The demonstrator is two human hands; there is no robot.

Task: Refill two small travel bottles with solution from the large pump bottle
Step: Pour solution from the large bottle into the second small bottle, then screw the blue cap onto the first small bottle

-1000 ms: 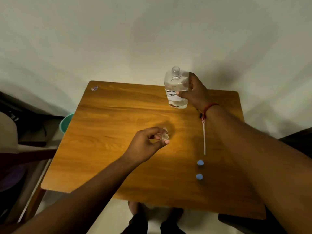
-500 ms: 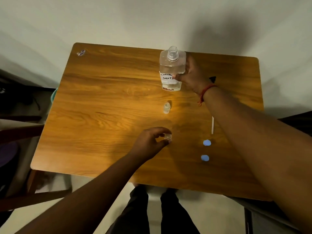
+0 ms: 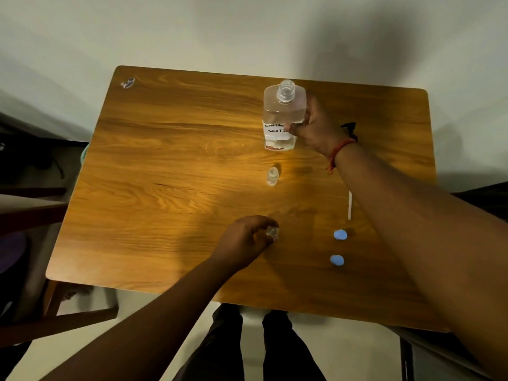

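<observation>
The large clear bottle [image 3: 283,116] with a handwritten label stands at the far side of the wooden table [image 3: 170,166], its neck open and no pump on it. My right hand [image 3: 316,127] grips its right side. A small clear travel bottle [image 3: 272,176] stands uncapped in the middle of the table, untouched. Nearer to me, my left hand [image 3: 244,240] pinches a second small travel bottle [image 3: 272,232] that stands on the table. Two blue caps [image 3: 340,234] [image 3: 337,260] lie to the right of it.
A white tube [image 3: 350,205] lies on the table under my right forearm, and a black pump head [image 3: 349,127] shows behind my right wrist. A sticker [image 3: 127,83] marks the far left corner. A wooden chair [image 3: 55,320] stands at the left. My legs show below the near edge.
The view has shifted, so the table sits lower in frame. A second small bottle in the middle came into sight. Both hands keep their holds on the same bottles.
</observation>
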